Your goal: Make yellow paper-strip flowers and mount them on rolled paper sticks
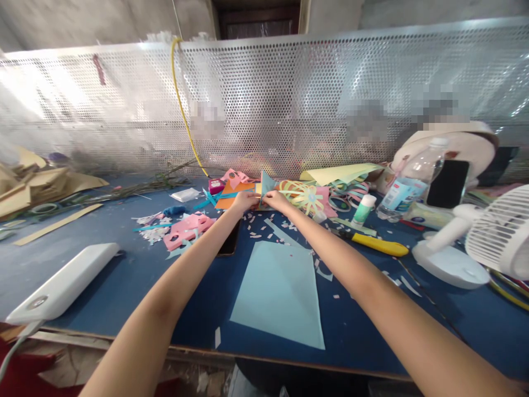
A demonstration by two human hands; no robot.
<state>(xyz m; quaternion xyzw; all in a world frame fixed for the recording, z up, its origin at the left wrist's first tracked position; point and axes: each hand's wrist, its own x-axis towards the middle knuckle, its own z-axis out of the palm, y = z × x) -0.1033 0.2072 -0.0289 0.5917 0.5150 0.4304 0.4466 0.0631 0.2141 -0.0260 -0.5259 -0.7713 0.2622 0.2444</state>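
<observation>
Both arms reach far across the blue table, and my hands meet over a small folded paper (pixel 268 183) with a light blue face standing up. My right hand (pixel 276 199) pinches its lower edge. My left hand (pixel 247 201) has its fingers closed at the paper's left side, by a yellowish part; the fingertips are small in view. Behind my left hand lies an orange sheet (pixel 226 200) with blue strips. Right of my right hand are pale yellow cut-paper loops (pixel 305 197). Nearer me, a light blue sheet (pixel 279 292) lies flat between my forearms.
Pink cut paper (pixel 188 229) and white scraps lie left, beside a dark phone (pixel 230 242). At right are a glue stick (pixel 363 210), a yellow-handled tool (pixel 379 244), a plastic bottle (pixel 411 182) and a white fan (pixel 502 231). A white power bank (pixel 64 284) sits front left. Perforated metal (pixel 264 105) rises behind.
</observation>
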